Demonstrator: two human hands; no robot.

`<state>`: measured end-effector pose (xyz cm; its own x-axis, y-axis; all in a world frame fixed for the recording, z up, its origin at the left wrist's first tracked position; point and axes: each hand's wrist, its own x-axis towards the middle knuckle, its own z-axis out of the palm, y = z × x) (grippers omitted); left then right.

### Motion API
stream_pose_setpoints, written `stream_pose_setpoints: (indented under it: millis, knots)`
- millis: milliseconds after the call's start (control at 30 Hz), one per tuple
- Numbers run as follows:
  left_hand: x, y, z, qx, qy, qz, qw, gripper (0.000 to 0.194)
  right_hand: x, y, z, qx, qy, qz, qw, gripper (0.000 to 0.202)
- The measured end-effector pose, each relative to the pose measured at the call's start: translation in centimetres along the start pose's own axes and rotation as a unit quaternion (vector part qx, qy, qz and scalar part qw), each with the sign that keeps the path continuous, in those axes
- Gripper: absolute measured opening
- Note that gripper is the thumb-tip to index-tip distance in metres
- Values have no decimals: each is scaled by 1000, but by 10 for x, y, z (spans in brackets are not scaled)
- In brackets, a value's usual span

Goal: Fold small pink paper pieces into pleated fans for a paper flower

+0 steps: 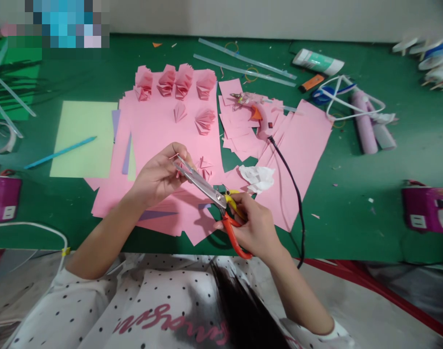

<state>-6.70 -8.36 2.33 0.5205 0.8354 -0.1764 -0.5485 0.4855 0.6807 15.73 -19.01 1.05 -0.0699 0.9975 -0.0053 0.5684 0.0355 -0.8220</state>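
My right hand grips the scissors by their red and yellow handles. The blades are slightly parted and reach up and left to my left hand. Between its fingers my left hand pinches a small folded pink paper piece, partly hidden by the blades and fingers. Just beyond lies another pink folded piece on the pink paper sheets. Several pleated pink paper fans stand in a row along the top of the stack, with a pleated fan and a smaller fold below them.
A pink glue gun rests on pink paper squares, its black cord running to the front edge. Nearby is crumpled white tissue. Clear glue sticks lie behind. A blue pencil crosses pale green paper at left.
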Motion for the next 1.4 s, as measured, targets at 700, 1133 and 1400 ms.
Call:
stream_pose_setpoints:
  millis: [700,1133,1400]
  knots:
    - [0,0,0,-9,17,-3,1000,20,0,-1,2,-6,4,15,1000,52]
    - [1,-1,0,-11,24,-3,1000,22,1,-1,1,-27,0,25,999,54]
    - [0,-1,1,3,13,3,1000,22,1,-2,1,-25,7,22,999,55]
